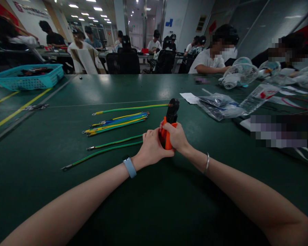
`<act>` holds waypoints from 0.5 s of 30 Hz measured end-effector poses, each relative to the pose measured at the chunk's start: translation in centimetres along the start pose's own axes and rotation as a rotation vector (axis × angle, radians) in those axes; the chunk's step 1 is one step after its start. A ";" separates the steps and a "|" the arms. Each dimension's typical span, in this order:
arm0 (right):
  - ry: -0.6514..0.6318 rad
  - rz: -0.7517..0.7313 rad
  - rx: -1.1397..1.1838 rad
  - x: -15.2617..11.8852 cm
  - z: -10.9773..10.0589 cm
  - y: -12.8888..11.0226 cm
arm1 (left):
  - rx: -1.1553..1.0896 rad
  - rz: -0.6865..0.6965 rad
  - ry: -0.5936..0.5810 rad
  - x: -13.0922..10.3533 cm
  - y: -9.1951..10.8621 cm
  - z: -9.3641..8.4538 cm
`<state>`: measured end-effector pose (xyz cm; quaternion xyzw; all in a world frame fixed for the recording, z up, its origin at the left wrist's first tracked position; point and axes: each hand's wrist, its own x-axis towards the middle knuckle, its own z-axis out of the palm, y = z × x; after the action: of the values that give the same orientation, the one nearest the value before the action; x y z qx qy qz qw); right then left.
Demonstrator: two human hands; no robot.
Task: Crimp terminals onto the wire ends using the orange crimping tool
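Observation:
Both my hands are wrapped round the orange handles of a crimping tool point(171, 116), whose black head points away from me. My left hand point(151, 148) grips the handles from the left, and my right hand point(178, 136) closes on them from the right. A green-and-yellow wire point(133, 109) runs leftward from the tool's head, with a ring terminal at its far left end. Left of my hands lies a bundle of short yellow, blue and green wires point(118, 123) with terminals. Two more green wires point(105, 150) extend left from beside my left hand, their right ends hidden behind it.
A turquoise basket point(38, 81) with dark items stands at the back left. To the right are a clear plastic bag point(218, 106), a water bottle point(259, 97) and white fans point(238, 75). Several people sit at tables beyond the green tabletop point(133, 89).

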<state>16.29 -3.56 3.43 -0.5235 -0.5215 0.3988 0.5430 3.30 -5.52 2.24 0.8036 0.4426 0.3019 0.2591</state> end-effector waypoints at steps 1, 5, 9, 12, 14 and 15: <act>0.007 -0.004 -0.006 0.0 0.0 0.0 | 0.002 0.005 0.003 0.0 0.0 0.0; 0.030 0.005 -0.015 0.2 0.2 0.2 | 0.013 0.015 0.017 0.1 -0.2 0.1; 0.050 -0.011 -0.019 0.3 0.3 0.5 | 0.019 0.020 0.033 0.1 -0.4 0.3; 0.064 -0.022 -0.040 0.4 0.4 0.6 | 0.017 0.011 0.046 0.2 -0.3 0.5; 0.071 -0.020 -0.053 0.5 0.4 0.6 | 0.010 -0.001 0.047 0.3 -0.3 0.5; 0.077 -0.018 -0.059 0.5 0.4 0.5 | 0.008 -0.008 0.047 0.3 -0.2 0.5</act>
<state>16.00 -2.93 2.93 -0.5497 -0.5165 0.3581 0.5503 3.63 -5.26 1.82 0.7955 0.4532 0.3177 0.2468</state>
